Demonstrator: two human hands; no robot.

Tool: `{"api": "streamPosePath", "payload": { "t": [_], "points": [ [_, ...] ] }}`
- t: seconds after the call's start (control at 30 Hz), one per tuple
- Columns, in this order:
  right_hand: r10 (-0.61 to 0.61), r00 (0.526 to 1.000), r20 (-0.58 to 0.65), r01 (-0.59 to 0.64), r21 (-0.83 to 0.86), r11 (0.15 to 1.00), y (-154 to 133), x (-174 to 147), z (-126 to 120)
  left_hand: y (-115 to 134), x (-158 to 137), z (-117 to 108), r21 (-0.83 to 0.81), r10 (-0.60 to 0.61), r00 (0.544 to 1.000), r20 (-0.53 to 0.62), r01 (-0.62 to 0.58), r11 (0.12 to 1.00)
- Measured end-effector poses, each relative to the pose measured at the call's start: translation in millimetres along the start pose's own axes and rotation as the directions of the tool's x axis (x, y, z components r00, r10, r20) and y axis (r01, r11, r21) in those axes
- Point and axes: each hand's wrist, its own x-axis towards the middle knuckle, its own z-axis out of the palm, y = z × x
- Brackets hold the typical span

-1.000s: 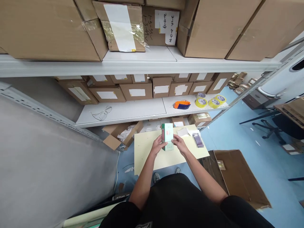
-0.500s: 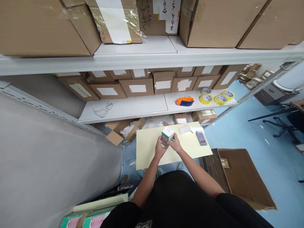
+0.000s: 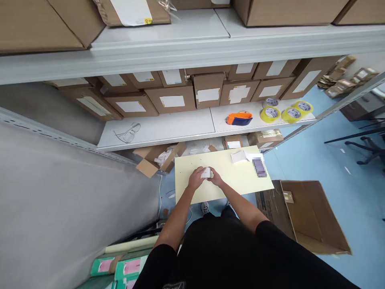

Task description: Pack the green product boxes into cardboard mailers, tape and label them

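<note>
Between my two hands is a small carton (image 3: 206, 173), its white face turned up, over the pale yellow tabletop (image 3: 231, 185). My left hand (image 3: 196, 178) wraps around its left side, with fingers across the top edge. On the other side my right hand (image 3: 215, 177) grips the right edge. The carton's lower part is hidden, so I cannot tell whether it touches the table. Farther right on the tabletop lie white papers (image 3: 240, 157) and a blurred purple, phone-shaped item (image 3: 259, 167).
A grey shelf (image 3: 174, 127) behind the table carries glasses (image 3: 128, 133), an orange and blue tape dispenser (image 3: 240, 118), yellow tape rolls (image 3: 270, 114) and labelled cartons (image 3: 173, 100). An opened box (image 3: 156, 158) stands at left, a large open carton (image 3: 315, 216) at right. Green-pink boxes (image 3: 128, 268) sit lower left.
Both hands have turned the carton; its green and pink side, visible before, is now out of sight and a white face points up. The camera view has shifted, bringing the shelves higher in frame.
</note>
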Motion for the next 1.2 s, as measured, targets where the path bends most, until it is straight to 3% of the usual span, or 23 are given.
{"api": "streamPosePath", "payload": {
  "t": [0.13, 0.27, 0.47, 0.6, 0.67, 0.77, 0.83, 0.9, 1.07, 1.2],
  "points": [
    [0.025, 0.992, -0.121, -0.027, -0.011, 1.000, 12, -16, 4, 7, -2, 18, 0.127, 0.001, 1.000, 0.000, -0.001, 0.992],
    [-0.006, 0.988, -0.155, 0.010, 0.026, 1.000, 13, -34, 0, 21, 6, 17, 0.142, -0.002, 1.000, 0.020, -0.001, 0.990],
    [0.008, 0.993, -0.118, -0.014, -0.050, 0.999, 8, -42, -11, 19, 35, 3, -0.117, -0.207, 0.978, 0.004, 0.206, 0.971],
    [0.014, 0.994, -0.105, -0.023, -0.092, 0.995, 10, -46, -11, 8, 46, 4, -0.349, -0.423, 0.906, -0.019, 0.391, 0.852],
    [0.002, 0.996, -0.094, -0.012, -0.102, 0.995, 12, -48, -10, 7, 44, 8, -0.384, -0.477, 0.872, -0.108, 0.406, 0.829],
    [-0.017, 0.996, -0.085, 0.008, -0.112, 0.994, 11, -48, -10, 11, 35, 15, -0.339, -0.338, 0.913, -0.229, 0.251, 0.907],
    [-0.023, 0.995, -0.094, 0.012, -0.117, 0.993, 9, -46, -10, 15, 29, 17, -0.305, -0.173, 0.974, -0.148, 0.121, 0.945],
    [-0.026, 0.992, -0.121, 0.011, -0.124, 0.992, 4, -42, -10, 17, 26, 19, -0.305, -0.091, 0.995, -0.042, 0.074, 0.950],
    [-0.015, 0.987, -0.159, -0.029, -0.270, 0.962, -13, -34, -8, 9, 22, 23, -0.407, -0.223, 0.975, -0.026, 0.193, 0.893],
    [-0.022, 0.985, -0.168, -0.061, -0.472, 0.880, -25, -28, -6, -1, 13, 24, -0.482, -0.203, 0.979, -0.013, 0.172, 0.859]
  ]
}}
